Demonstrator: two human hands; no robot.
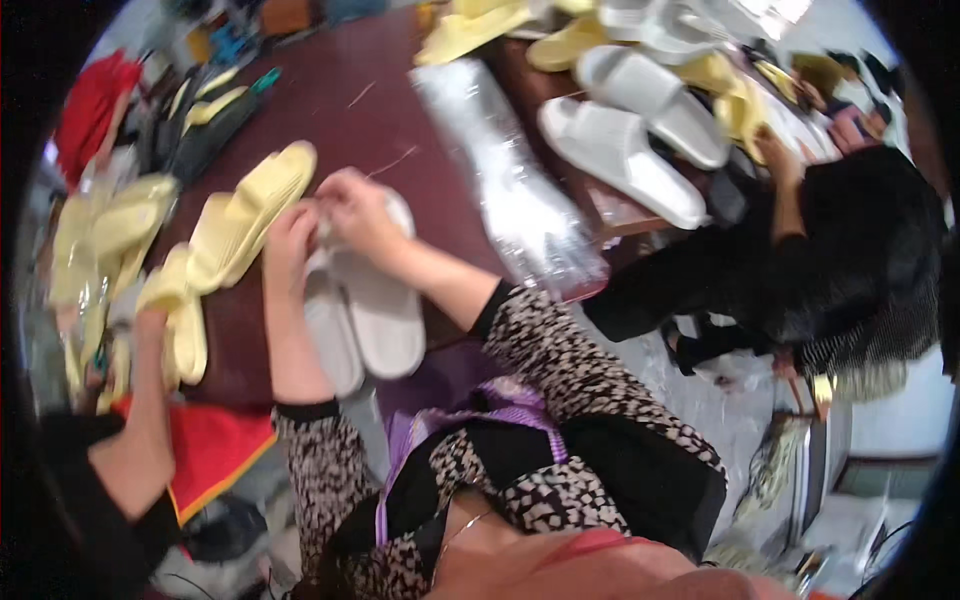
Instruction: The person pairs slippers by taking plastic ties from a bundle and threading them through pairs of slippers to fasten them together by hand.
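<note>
A pair of off-white slide slippers (388, 325) lies on the dark red table in front of me, side by side, soles lengthwise toward me. Over the far end of the pair, my left hand (291, 240) and my right hand (360, 213) come close together, fingers bent and pinched. Whatever is between the fingertips is too small or hidden to make out. Just left of my left hand lies a pale yellow slide slipper (225, 240), with another yellow slipper (180, 310) nearer to me.
A stack of clear plastic bags (510, 180) lies to the right on the table (340, 90). Beyond it are white slippers (620, 155) and yellow ones (570, 45). A co-worker in black (850, 240) works at right; another's arm (140, 430) reaches in at left, near bagged yellow slippers (115, 235).
</note>
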